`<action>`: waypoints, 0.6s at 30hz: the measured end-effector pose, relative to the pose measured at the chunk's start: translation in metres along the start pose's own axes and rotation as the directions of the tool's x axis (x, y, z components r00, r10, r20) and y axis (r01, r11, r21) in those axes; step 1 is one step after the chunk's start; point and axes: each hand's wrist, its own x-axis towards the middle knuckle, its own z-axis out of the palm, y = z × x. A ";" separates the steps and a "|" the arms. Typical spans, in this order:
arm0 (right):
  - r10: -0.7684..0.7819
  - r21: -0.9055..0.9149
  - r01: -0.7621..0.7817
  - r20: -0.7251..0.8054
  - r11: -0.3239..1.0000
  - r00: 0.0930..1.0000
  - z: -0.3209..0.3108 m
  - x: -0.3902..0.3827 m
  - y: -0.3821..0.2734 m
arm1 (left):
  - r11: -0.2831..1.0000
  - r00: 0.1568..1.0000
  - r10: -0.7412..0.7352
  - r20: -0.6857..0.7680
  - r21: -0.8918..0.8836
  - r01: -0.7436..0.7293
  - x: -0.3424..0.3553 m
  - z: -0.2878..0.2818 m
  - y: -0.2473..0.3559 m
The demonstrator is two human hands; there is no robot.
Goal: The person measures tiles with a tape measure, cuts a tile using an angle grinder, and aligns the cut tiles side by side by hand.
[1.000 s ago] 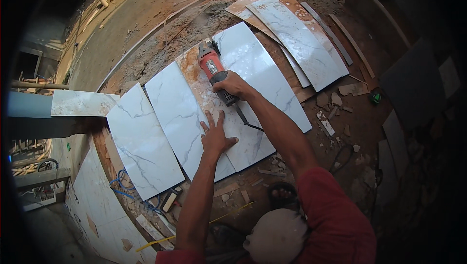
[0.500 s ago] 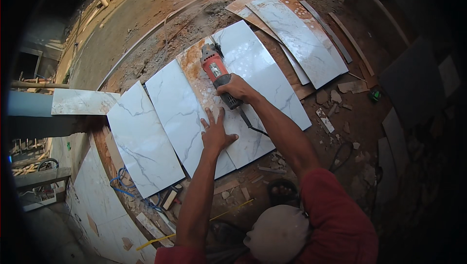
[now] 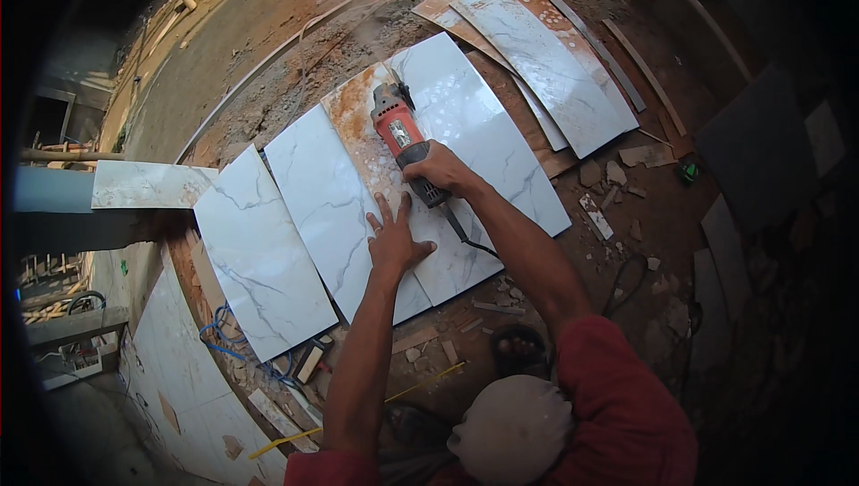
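Observation:
My right hand [image 3: 437, 169] is wrapped round the black rear body of a red and black angle grinder [image 3: 403, 135]. Its head points away from me, over a strip of orange-brown dust on a white, grey-veined tile [image 3: 488, 146]. From the grinder's back end a black cord runs under my right forearm. My left hand [image 3: 394, 237] lies with fingers spread on the tile surface, just left of and nearer than the grinder. Beside it stretches another marbled tile [image 3: 315, 191]. The grinder's disc is hidden beneath its head.
A separate marbled tile [image 3: 259, 253] lies to the left. Overlapping tiles [image 3: 555, 65] lie at the far right, near broken tile pieces [image 3: 596, 217]. A blue cord [image 3: 224, 325] and a yellow measuring strip [image 3: 420, 385] lie close to me. Whitish dust hangs beyond the tiles.
The grinder and my right hand have shifted slightly to the right and nearer along the tile. My left hand stays spread in about the same place.

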 end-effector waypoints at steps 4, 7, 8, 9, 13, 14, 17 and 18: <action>0.014 -0.022 -0.015 -0.058 1.000 0.998 -0.001 -0.004 0.003 | 1.000 1.000 0.003 0.000 -0.001 -0.003 -0.001 -0.001 0.003; 0.014 -0.018 -0.014 -0.028 1.000 1.000 -0.002 -0.007 0.001 | 1.000 1.000 0.005 -0.007 -0.015 -0.005 -0.002 -0.002 0.001; 0.016 -0.005 -0.016 0.011 1.000 1.000 -0.001 -0.009 0.000 | 1.000 1.000 0.003 -0.006 -0.015 -0.003 -0.002 -0.001 0.000; 0.018 -0.006 -0.018 0.010 1.000 1.000 -0.001 -0.011 0.001 | 1.000 1.000 0.006 -0.009 -0.013 -0.006 -0.002 -0.001 0.000; 0.029 -0.033 -0.029 -0.021 0.999 0.999 -0.002 -0.013 0.010 | 1.000 1.000 0.012 -0.016 -0.010 -0.012 -0.001 0.000 0.001; 0.020 -0.049 -0.021 -0.029 0.999 0.999 -0.002 -0.013 0.013 | 1.000 1.000 0.012 -0.016 -0.010 -0.012 -0.001 0.001 0.000; 0.012 -0.020 -0.012 -0.027 1.000 1.000 0.000 -0.019 0.016 | 1.000 1.000 0.012 -0.025 -0.014 -0.013 -0.001 0.003 -0.002; 0.013 -0.020 -0.014 -0.030 1.000 0.999 0.000 -0.020 0.018 | 0.999 1.000 0.007 -0.011 -0.046 -0.007 -0.002 0.001 -0.001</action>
